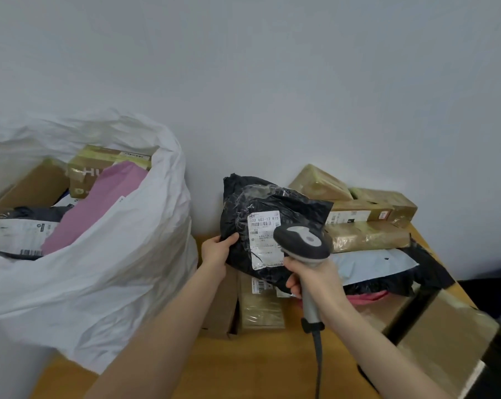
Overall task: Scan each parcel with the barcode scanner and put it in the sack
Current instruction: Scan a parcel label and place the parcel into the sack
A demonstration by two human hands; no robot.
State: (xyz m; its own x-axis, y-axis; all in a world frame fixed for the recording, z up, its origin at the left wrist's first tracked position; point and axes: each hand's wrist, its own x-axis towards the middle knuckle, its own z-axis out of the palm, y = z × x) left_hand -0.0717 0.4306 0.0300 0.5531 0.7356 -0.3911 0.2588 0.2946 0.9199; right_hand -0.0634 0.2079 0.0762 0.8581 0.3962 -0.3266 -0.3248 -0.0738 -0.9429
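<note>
While our left hand (219, 250) grips the black parcel (275, 203) by its left edge, thumb in front and fingers behind, and holds it up above the table (243, 370) between the sack (114, 269) and the pile (370, 234), our right hand (315, 279) has its fingers curled round the handle of the scanner (301, 243), whose head is just in front of the label (265, 240). We think the reading may fail, because the label is wrinkled and lies under shiny film, and the scanner head covers a part of it. The scanner could also catch the barcode of the box (261, 309) lying below. The parcel is soft and held at one edge only, so it may sag or slip. The cable (318, 355) hangs over the table and may drag. For the move to the sack we have open room on the left. Its mouth is wide and its near rim slumps low, but it is already rather full, so the parcel may slide back out. The wall is close behind, and on the right the pile reaches the table edge, so a push there could make it fall.
</note>
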